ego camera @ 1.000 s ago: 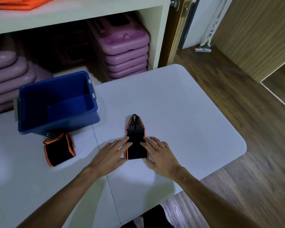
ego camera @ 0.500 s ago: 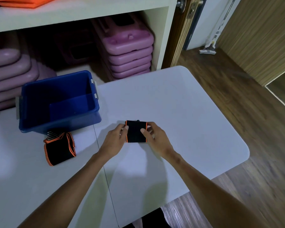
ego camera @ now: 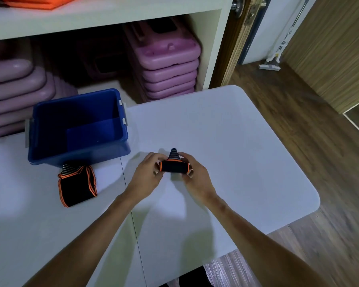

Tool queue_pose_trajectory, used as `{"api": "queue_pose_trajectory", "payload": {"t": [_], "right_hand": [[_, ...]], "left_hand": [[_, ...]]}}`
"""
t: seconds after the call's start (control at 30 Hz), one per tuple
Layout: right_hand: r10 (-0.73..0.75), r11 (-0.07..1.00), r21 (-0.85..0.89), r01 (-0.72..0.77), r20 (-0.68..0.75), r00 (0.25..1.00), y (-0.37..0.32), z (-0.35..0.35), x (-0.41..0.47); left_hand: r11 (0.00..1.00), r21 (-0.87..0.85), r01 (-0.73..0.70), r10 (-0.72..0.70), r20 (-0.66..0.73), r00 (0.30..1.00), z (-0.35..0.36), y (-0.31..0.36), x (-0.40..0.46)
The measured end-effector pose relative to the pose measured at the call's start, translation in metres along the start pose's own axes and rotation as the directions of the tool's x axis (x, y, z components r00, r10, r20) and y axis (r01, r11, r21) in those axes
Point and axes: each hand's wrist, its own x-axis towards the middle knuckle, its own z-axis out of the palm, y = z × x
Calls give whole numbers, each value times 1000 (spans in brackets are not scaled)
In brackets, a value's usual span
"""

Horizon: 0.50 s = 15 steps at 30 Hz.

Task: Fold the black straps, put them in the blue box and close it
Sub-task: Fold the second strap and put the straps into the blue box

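Observation:
A black strap with orange edging is rolled into a short bundle at the middle of the white table. Its striped pointed end sticks out on the far side. My left hand grips the bundle's left end and my right hand grips its right end. A second black strap, folded flat, lies on the table just in front of the blue box. The box stands open at the left, and no strap shows inside it. I see no lid.
Behind the table a white shelf unit holds stacks of purple plastic cases and an orange item on top. A seam runs down the table. Wooden floor lies to the right, past the table's rounded edge.
The strap lay flat under both hands a second ago. It was folded away from me to half its length, and now it is a tighter roll gripped at both ends.

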Motion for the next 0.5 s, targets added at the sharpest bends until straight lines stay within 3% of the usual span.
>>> {"api": "queue_pose_trajectory", "payload": {"t": [0.07,0.17,0.27,0.33,0.4,0.5], "right_hand": [[-79,997,-12,80,76,994,8,1,-11],[-125,989,-61,137,173,977,28,0,-31],[-107,981,-142,130,158,982,40,-5,-44],[-110,983,-139,123,103,989,37,-6,-44],[-59,997,-44,60,15,998,25,-5,-39],[142,989,59,-138,-81,987,8,0,-21]], "left_hand": [[977,135,-163,152,90,984,0,-15,-22],[956,228,-186,143,192,971,4,-37,-56],[997,74,-8,9,-8,1000,11,-39,-67],[989,-72,131,-141,-153,978,19,-29,-60],[926,-212,313,-352,-185,918,27,-18,-44],[782,-329,529,-593,-133,794,33,-7,-19]]}}
